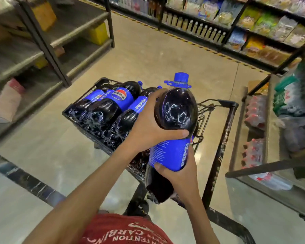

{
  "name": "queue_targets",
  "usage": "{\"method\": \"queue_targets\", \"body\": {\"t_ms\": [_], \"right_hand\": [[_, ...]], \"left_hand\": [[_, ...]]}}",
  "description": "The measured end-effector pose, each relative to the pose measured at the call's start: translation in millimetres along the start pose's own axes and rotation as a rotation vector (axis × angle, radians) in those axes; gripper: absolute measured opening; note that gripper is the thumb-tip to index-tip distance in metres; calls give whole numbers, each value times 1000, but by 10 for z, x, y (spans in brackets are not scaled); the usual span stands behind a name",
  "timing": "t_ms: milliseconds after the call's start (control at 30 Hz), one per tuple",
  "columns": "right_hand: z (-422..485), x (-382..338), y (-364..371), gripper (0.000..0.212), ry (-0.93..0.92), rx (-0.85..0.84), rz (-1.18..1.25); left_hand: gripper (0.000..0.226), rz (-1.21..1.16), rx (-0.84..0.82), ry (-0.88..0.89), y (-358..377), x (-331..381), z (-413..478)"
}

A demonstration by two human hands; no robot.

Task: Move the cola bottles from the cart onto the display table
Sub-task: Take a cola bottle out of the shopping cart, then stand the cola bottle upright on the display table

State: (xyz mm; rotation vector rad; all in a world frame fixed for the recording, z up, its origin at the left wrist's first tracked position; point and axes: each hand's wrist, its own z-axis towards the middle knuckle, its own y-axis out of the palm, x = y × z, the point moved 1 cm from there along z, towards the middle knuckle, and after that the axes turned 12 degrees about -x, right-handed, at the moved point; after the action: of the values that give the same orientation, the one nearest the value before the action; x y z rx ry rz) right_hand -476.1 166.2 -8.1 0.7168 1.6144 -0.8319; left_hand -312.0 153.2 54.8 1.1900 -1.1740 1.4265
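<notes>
While both hands hold it, one bottle [176, 110] hangs above the cart [225, 127]: left hand [148, 127] wrapped round its shoulder, right hand [181, 173] curled round the label. Other bottles [116, 103] lie in the cart. Step: carry-over. Next: locate the table, set bottle upright.
</notes>
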Motion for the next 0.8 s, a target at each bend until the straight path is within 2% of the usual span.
{"method": "queue_targets", "body": {"t_ms": [233,500,667,800], "right_hand": [[236,-146,1123,93,-22,-252,-47],[361,-274,2715,98,-70,-530,-199],[375,-440,3611,87,-91,-703,-204],[433,-520,4177,94,-109,-818,-199]], "left_hand": [[109,-3,325,-25,-1102,-156,-827],[105,-28,633,-37,-2437,-325,-2041],[102,7,744,-47,-3139,-360,-2730],[105,80,810,-59,-3584,-347,-3077]]}}
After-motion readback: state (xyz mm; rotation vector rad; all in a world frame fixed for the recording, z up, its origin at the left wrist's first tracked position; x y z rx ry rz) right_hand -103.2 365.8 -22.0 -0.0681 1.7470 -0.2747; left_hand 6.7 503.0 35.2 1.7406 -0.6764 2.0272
